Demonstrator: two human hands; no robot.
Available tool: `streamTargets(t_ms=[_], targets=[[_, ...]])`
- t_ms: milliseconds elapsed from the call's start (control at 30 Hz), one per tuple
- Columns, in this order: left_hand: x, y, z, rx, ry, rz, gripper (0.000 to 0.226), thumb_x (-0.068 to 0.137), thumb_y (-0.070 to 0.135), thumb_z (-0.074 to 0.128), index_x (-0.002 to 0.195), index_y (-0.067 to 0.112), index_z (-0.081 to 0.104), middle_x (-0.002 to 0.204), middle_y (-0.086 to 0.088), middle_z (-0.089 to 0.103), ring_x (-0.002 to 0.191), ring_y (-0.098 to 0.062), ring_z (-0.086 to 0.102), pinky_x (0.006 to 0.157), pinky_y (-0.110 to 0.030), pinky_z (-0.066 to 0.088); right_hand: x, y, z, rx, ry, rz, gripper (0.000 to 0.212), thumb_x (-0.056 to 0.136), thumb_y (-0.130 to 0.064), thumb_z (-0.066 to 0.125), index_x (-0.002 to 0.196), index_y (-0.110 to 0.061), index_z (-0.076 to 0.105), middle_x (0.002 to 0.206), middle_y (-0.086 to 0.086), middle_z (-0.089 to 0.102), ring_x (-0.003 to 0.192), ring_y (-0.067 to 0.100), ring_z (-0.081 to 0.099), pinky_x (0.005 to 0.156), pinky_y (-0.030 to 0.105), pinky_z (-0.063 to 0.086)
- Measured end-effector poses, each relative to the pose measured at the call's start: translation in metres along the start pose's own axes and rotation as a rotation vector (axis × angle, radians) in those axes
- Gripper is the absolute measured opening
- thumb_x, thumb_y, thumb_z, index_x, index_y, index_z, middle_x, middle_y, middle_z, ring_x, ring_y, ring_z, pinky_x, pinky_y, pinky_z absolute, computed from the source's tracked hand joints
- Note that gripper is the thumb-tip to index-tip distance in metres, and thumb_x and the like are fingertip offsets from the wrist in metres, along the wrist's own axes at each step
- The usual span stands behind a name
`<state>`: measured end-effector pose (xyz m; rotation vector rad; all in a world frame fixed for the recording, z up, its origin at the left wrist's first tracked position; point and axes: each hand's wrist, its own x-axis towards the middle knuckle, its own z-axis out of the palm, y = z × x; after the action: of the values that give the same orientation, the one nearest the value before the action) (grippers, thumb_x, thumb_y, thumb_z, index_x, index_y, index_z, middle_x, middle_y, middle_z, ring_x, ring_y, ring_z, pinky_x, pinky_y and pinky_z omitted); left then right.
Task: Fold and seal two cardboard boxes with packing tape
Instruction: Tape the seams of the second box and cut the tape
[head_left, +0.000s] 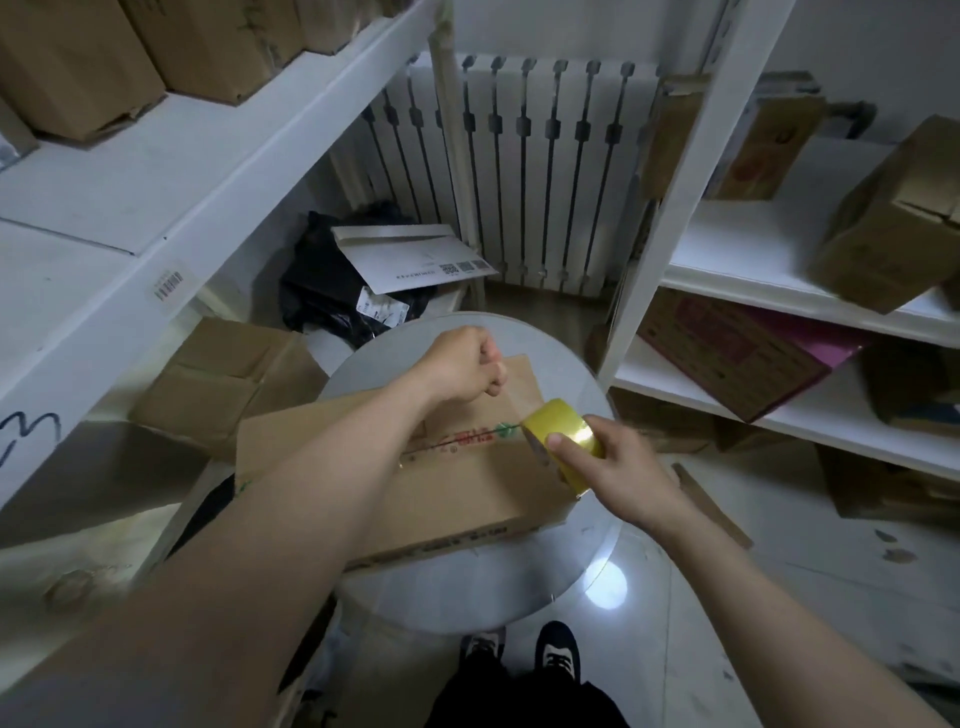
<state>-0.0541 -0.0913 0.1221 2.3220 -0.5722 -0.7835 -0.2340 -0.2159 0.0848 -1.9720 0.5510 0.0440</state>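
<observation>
Head view of a packing station. A brown cardboard box (457, 493) with red printed lettering is laid flat on a round, pale, glossy-topped table (447, 582), its top flaps folded shut so that a seam runs left to right. The left hand (462, 366) is held over the far edge of the box with the fingers curled into a fist and the thumb pressed against the forefinger; whether anything is pinched there cannot be told. A roll of yellow packing tape (558, 434) is gripped by the right hand (618, 478) at the right end of the box, level with the seam, with the thumb laid across the roll's outer face. An open brown carton (223, 379) is seen on the floor to the left of the table, below a white shelf unit (156, 208) on which further brown cartons are stacked. At the far side, a white ribbed radiator (540, 171) is shown against the wall, with a black plastic bag (322, 291) and a flat white mailer (410, 260) bearing printed codes in front of it. White shelving on the right (753, 265) is loaded with more cartons, among them one with a pink flap (810, 343). A pair of black shoes (558, 652) is visible at the near edge.
</observation>
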Motion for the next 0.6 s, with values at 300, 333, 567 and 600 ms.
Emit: streamTargets(t_ms=[300,333,567,600], targets=[[0.037,0.01,0.006,0.126,-0.086,0.041,0.016,0.096,0.005,0.051,0.084,0.015,0.047,0.082,-0.001,0.066,0.077,-0.016,0.066,0.06,-0.018,0.045,0.006,-0.005,0.012,-0.406,0.016,0.379,0.059,0.083,-0.074,0.048,0.08,-0.017,0.06,0.088,0.006,0.065,0.088,0.026,0.063,0.075,0.034,0.05],[0.041,0.012,0.007,0.116,-0.093,0.047,0.014,0.096,0.004,0.05,0.087,0.014,0.048,0.083,-0.001,0.066,0.078,-0.017,0.067,0.06,-0.017,0.047,0.006,-0.004,0.012,-0.434,0.009,0.427,0.063,0.082,-0.077,0.045,0.081,-0.015,0.059,0.087,0.006,0.063,0.087,0.025,0.061,0.073,0.033,0.048],[0.059,-0.001,-0.005,0.056,-0.071,-0.074,0.019,0.086,0.0,0.058,0.073,0.012,0.053,0.094,-0.017,0.072,0.092,-0.027,0.07,0.087,-0.042,0.057,-0.013,-0.002,0.009,0.113,0.009,0.368,0.037,0.09,-0.044,0.061,0.083,-0.009,0.068,0.078,0.007,0.063,0.077,0.019,0.057,0.067,0.03,0.039],[0.059,-0.004,-0.009,0.018,-0.095,-0.105,0.013,0.086,0.002,0.06,0.075,0.01,0.057,0.093,-0.018,0.073,0.09,-0.024,0.071,0.084,-0.039,0.058,-0.018,-0.001,0.009,0.256,0.013,0.342,0.033,0.085,-0.038,0.063,0.084,-0.005,0.068,0.077,0.006,0.06,0.077,0.017,0.055,0.067,0.029,0.038]])
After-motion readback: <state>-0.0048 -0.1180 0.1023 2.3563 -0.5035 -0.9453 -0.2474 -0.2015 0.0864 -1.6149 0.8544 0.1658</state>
